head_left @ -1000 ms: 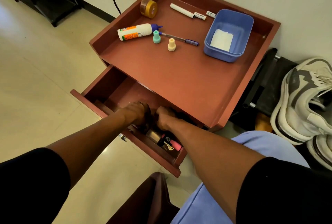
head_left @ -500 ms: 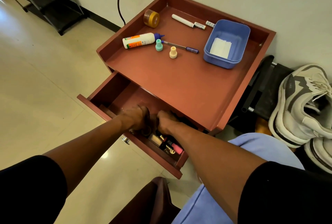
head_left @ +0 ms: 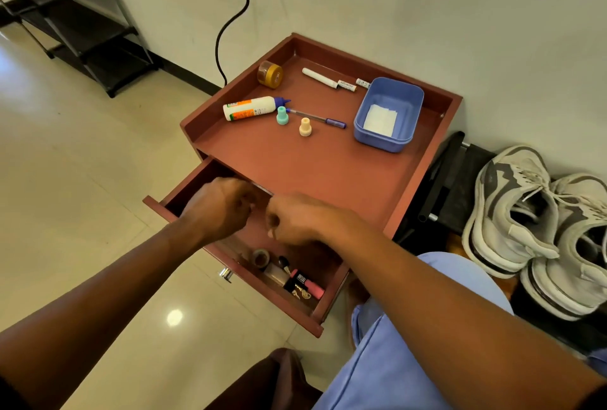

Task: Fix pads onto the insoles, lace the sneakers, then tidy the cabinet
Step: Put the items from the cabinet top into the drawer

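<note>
Head view is giving me the cabinet point(head_left: 328, 166) from above, and I am taking it as my landmark. Its drawer point(head_left: 230, 278) is standing pulled out toward me, which I read as the tidying step: open so loose things can go in.

I am seeing both hands hovering over the drawer, close together but apart. Left hand point(head_left: 218, 207) is sitting over the drawer's far left part, fingers curled under; I cannot tell whether it is holding anything, since the palm side is hidden. Right hand point(head_left: 297, 219) is hanging just beside it, fingers curled too; something small and pale may be peeking below them, but it is too blurred for me to call a pinch.

Small clutter is lying in the drawer's near right corner: a tape roll point(head_left: 261, 258) and a pink tube point(head_left: 308, 284), bunched there probably to leave room.

On the cabinet top, things are waiting to be put away: a glue bottle point(head_left: 251, 108) lying on its side, a jar point(head_left: 270, 74), a marker point(head_left: 320, 78), a pen point(head_left: 317, 118), two small caps point(head_left: 282, 115) and a blue tub point(head_left: 404, 140) holding a white pad.

Sneakers point(head_left: 512, 209) are resting right of the cabinet against the wall, out of the way, laces seemingly in.
</note>
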Tool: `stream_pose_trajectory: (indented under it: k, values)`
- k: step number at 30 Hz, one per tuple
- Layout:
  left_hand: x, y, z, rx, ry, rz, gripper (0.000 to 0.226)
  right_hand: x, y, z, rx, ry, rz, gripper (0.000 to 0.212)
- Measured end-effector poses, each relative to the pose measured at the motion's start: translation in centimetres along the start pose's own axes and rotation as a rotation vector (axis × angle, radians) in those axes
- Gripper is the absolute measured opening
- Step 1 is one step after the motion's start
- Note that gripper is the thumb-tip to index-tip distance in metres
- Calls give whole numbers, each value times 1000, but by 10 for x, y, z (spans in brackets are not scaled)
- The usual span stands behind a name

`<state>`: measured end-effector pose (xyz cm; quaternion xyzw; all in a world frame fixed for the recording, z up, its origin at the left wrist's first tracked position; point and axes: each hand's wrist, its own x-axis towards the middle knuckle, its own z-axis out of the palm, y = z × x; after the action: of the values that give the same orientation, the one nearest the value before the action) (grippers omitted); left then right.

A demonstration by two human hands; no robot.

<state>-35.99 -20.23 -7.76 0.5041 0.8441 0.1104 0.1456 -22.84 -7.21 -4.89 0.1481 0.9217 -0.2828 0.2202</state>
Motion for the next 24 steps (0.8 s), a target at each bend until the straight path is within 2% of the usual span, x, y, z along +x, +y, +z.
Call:
stream_pose_trajectory:
  k: [6, 11, 14, 19, 24]
  values:
    - [34, 10, -32, -8, 257, -6, 16, 8, 7, -35, 152, 472, 35, 19]
    - [83, 6, -45, 130, 364, -91, 39, 43, 40, -58, 65, 788, 139, 29]
    - [117, 3, -56, 182, 362, -112, 46, 67, 60, -72, 18, 829, 160, 30]
    - [159, -11, -61, 320, 258, -156, 56, 94, 80, -79, -28, 768, 137, 29]
    - [180, -24, -48, 368, 231, -140, 51, 104, 86, -75, -41, 751, 89, 30]
